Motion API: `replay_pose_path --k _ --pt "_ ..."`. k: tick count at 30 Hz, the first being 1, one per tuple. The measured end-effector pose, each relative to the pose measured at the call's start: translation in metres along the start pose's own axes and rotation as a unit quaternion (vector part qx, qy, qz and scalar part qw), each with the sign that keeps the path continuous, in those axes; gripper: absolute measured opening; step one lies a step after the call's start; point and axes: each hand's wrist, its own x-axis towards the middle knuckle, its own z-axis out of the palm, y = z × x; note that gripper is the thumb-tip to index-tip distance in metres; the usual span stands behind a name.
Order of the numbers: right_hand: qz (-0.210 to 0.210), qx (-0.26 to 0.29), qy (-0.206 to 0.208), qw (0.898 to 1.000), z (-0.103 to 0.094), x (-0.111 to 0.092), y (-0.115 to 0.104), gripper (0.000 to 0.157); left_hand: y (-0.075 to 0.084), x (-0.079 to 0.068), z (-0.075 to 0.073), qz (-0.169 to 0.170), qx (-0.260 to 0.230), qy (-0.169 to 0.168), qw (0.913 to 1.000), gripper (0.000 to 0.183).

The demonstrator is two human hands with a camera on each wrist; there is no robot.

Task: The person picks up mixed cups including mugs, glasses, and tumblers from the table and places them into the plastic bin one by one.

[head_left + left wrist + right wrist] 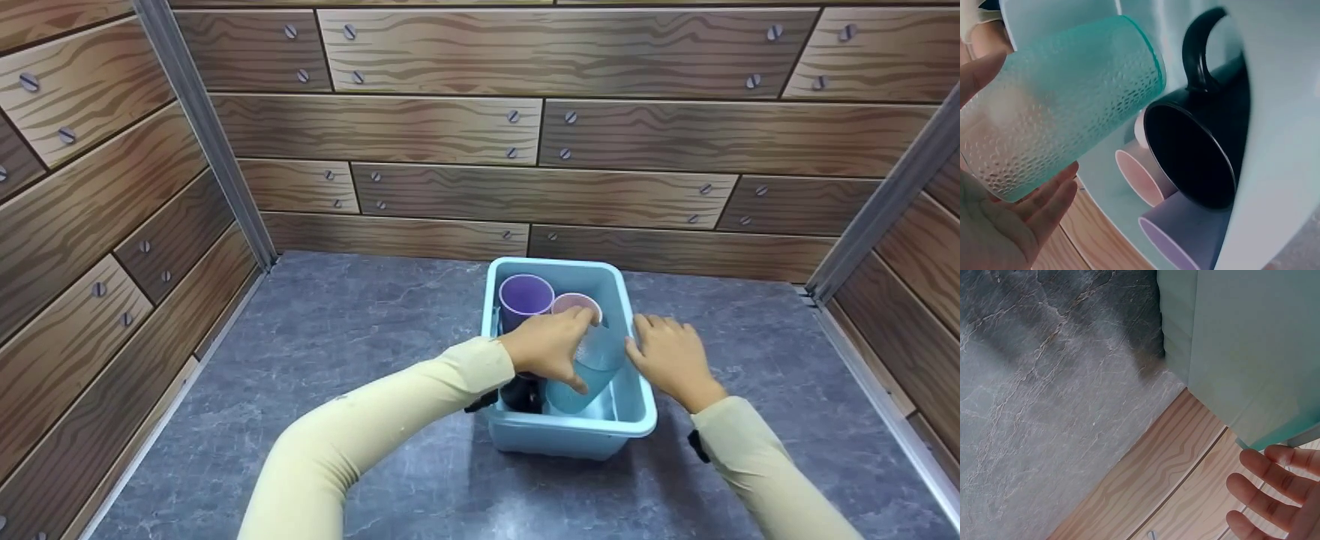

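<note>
My left hand (551,343) reaches into a light blue plastic bin (570,442) and holds a translucent teal tumbler (1089,101) with a dimpled surface. In the left wrist view the thumb is on one side of the tumbler and the fingers on the other. Beside it lies a glossy black mug (1207,129), handle up in that view. A purple cup (526,294) and a pink cup (577,301) stand at the bin's far end. My right hand (671,356) rests at the bin's right rim, fingers loosely extended.
The bin stands on a dark grey marbled surface (360,330). Wood-patterned panels (450,131) rise behind it and at both sides, with grey metal strips (206,127) at the corners.
</note>
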Motion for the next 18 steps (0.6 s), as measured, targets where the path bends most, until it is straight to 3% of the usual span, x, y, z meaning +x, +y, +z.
replay_pose_path --k 6,11,18 --pt "-0.004 -0.001 0.006 1.0 0.0 0.0 0.0 0.034 0.001 0.008 0.001 0.008 0.101 -0.013 0.9948 0.088" --pt "-0.006 -0.003 0.017 1.0 0.001 0.0 0.0 0.032 0.003 0.012 0.003 0.025 0.196 -0.021 0.98 0.099" --pt "-0.004 -0.003 0.02 1.0 0.002 0.0 0.0 0.032 0.003 0.016 0.006 0.046 0.275 -0.013 0.9602 0.106"
